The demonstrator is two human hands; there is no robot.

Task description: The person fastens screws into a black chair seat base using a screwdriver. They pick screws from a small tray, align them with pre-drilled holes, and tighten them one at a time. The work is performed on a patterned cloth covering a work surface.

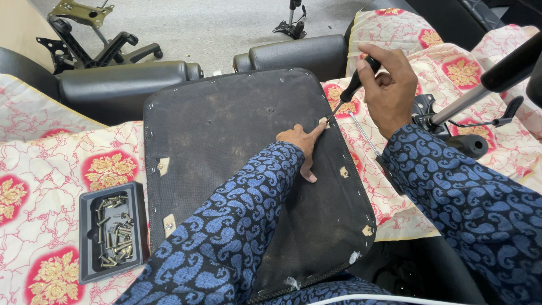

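A black chair seat base (226, 141) lies upside down in front of me, its fabric stapled along the edges. My left hand (303, 146) rests flat on it, forefinger pointing at a small tan patch (323, 120) near the right edge. My right hand (387, 85) is closed around the black handle of a screwdriver (351, 90), whose tip touches that same patch. Both sleeves are dark blue with a paisley print.
A second long screwdriver (366, 137) lies on the floral cloth (56, 164) to the right. A black tray of bolts and screws (110, 229) sits at the lower left. Black armrest pads (124, 76) lie behind. A chair mechanism with gas cylinder (463, 104) stands at right.
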